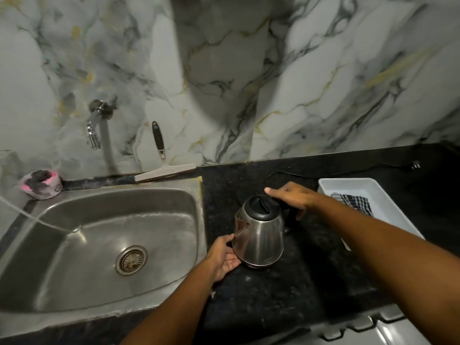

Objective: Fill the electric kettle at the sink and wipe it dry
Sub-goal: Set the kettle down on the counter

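Observation:
A steel electric kettle (pixel 258 235) with a black lid is on the black counter, just right of the sink (pixel 99 245), tilted slightly. My right hand (pixel 291 197) grips its black handle at the top right. My left hand (pixel 224 255) cups the kettle's lower left side near the spout, fingers apart and touching the steel. A chrome tap (pixel 95 125) juts from the marble wall above the sink's back left. A checked cloth (pixel 356 201) lies in a white tray (pixel 388 210) to the right.
A squeegee (pixel 161 165) leans on the wall behind the sink. A pink-and-black scrubber (pixel 41 184) lies at the sink's back left corner. A black power cord (pixel 348 170) runs along the counter's back to a plug.

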